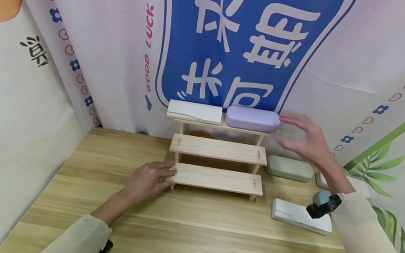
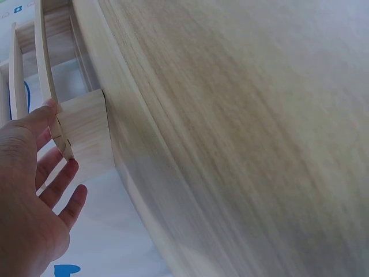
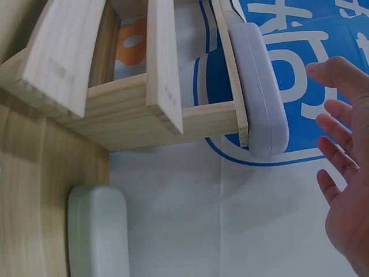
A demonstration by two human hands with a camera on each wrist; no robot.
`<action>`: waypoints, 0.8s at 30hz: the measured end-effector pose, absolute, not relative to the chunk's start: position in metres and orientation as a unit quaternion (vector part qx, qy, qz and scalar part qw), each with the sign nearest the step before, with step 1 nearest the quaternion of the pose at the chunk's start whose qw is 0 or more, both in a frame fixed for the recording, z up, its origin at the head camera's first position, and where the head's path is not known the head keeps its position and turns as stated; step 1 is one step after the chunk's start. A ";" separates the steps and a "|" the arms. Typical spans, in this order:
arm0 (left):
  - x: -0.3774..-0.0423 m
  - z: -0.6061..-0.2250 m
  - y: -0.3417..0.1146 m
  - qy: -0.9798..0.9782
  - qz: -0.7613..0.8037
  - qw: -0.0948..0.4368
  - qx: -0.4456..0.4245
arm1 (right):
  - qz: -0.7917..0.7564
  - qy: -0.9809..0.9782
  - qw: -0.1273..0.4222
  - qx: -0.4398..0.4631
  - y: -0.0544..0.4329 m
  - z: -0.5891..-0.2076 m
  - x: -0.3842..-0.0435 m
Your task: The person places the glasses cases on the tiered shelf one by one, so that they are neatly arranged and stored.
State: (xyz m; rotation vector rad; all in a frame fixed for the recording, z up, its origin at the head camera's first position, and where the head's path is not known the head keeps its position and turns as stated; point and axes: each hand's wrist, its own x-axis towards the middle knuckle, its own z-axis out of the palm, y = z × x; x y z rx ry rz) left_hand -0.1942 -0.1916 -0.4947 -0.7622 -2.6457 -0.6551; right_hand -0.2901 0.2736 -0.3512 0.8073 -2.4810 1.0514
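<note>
A three-tier wooden display stand (image 1: 219,149) stands on the table against the cloth. At its lower left end, my left hand (image 1: 150,178) pinches the lowest board, thumb on one side and fingers on the other, as the left wrist view shows around the board end (image 2: 62,141). On the top tier a purple glasses case (image 1: 253,119) lies to the right of a white folded-flap case (image 1: 194,111). Beside the purple case's right end is my right hand (image 1: 308,139), fingers spread and relaxed; the right wrist view shows a gap between it and the case (image 3: 262,92).
Right of the stand on the table lie a grey-green case (image 1: 289,168), a white rounded case (image 1: 360,187) partly behind the right forearm, a round blue item (image 1: 321,197) and a white flap case (image 1: 297,216). Printed cloth (image 1: 120,42) hangs behind the table (image 1: 204,242).
</note>
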 end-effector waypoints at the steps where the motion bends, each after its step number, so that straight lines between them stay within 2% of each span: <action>1: -0.194 -0.495 -0.192 -0.923 -0.230 0.155 -0.266 | 0.368 -0.870 0.163 0.284 0.276 -0.352 -0.288; 11: -0.195 -0.494 -0.192 -0.924 -0.229 0.153 -0.264 | 0.355 -0.884 0.151 0.266 0.295 -0.364 -0.272; 18: -0.194 -0.495 -0.192 -0.925 -0.229 0.152 -0.264 | 0.347 -0.895 0.114 0.255 0.310 -0.374 -0.258; 24: -0.195 -0.495 -0.191 -0.923 -0.230 0.153 -0.267 | 0.343 -0.897 0.112 0.255 0.321 -0.385 -0.246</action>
